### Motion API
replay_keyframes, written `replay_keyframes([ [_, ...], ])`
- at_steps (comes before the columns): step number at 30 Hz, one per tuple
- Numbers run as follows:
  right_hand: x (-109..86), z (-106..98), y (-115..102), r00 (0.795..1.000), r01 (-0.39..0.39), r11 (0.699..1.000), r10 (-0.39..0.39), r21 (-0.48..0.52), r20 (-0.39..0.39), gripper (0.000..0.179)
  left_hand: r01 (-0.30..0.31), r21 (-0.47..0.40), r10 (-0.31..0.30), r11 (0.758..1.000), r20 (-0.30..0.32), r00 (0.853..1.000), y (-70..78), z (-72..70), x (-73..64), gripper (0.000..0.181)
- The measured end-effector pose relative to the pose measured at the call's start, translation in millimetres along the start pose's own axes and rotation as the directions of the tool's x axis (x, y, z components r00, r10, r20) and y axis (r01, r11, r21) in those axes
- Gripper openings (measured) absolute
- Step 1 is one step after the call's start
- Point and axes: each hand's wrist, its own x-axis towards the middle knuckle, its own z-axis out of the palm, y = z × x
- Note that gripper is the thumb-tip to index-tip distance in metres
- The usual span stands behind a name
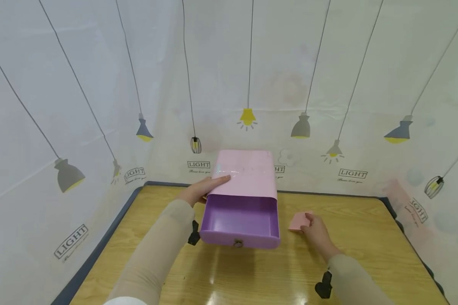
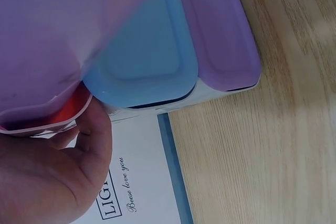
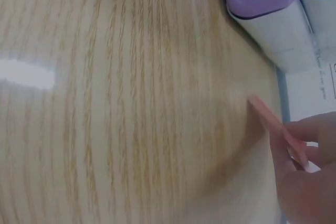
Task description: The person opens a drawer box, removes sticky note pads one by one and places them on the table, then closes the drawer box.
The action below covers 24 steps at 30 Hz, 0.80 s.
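Note:
A small drawer cabinet with a pink top (image 1: 248, 167) stands at the back of the table. Its uppermost purple drawer (image 1: 240, 242) is pulled out toward me, and the purple inside shows. My left hand (image 1: 202, 188) rests on the cabinet's upper left corner, one straight finger across the top. In the left wrist view, a blue drawer (image 2: 144, 51) and a lower purple drawer (image 2: 226, 40) sit closed beneath. Right of the cabinet, my right hand (image 1: 318, 237) pinches a thin pink pad (image 3: 265, 111), like sticky notes, between thumb and fingers, just above the table.
The wooden table (image 1: 366, 237) has a dark blue edge along its back and sides. Behind it hangs a pale wall covering (image 1: 221, 63) printed with lamps and the word LIGHT. Black straps hang near both wrists.

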Motion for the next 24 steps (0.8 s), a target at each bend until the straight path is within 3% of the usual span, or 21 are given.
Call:
replay_keyframes([
  [8, 4.8, 0.6, 10.4, 0.994, -0.098, 0.993, 0.100, -0.060, 0.037, 0.060, -0.005, 0.030, 0.005, 1.000, -0.007, 1.000, 2.6, 2.5, -5.1, 0.093],
  [15, 7.5, 0.9, 18.2, 0.998, -0.062, 0.979, 0.065, -0.193, 0.008, 0.061, 0.007, 0.038, -0.006, 0.999, -0.027, 1.000, 4.1, 4.8, -7.2, 0.100],
  [24, 13.2, 1.0, 24.2, 0.998, -0.054, 0.968, 0.062, -0.247, 0.024, 0.062, 0.008, 0.035, -0.007, 0.999, -0.032, 0.999, 1.2, 5.1, -4.1, 0.099],
])
